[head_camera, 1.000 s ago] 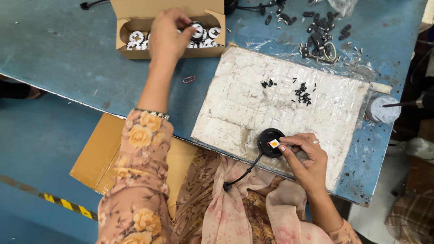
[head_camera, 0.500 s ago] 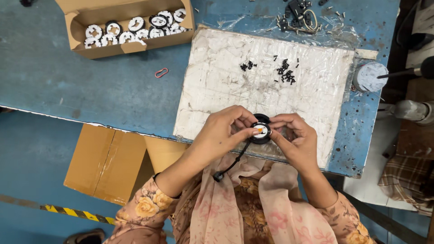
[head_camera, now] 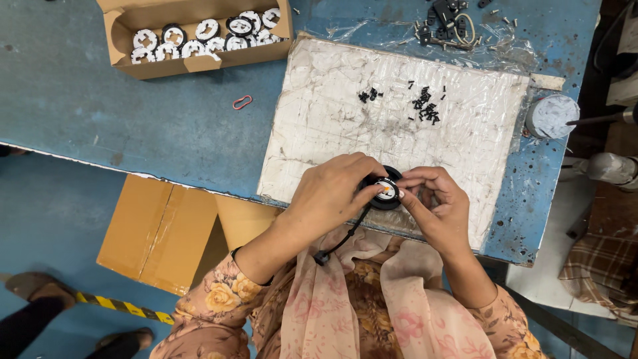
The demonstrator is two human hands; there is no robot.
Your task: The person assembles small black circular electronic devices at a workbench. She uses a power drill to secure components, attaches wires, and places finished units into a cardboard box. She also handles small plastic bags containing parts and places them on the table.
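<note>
Black round housing (head_camera: 385, 193) at the desk's near edge: both your left hand (head_camera: 332, 196) and right hand (head_camera: 435, 206) pinch it closed; seat its white insert squarely

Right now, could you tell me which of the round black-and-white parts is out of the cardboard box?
The round part held between the left hand and the right hand over the white board, with a black cord hanging from it. The others lie in the cardboard box.
</note>
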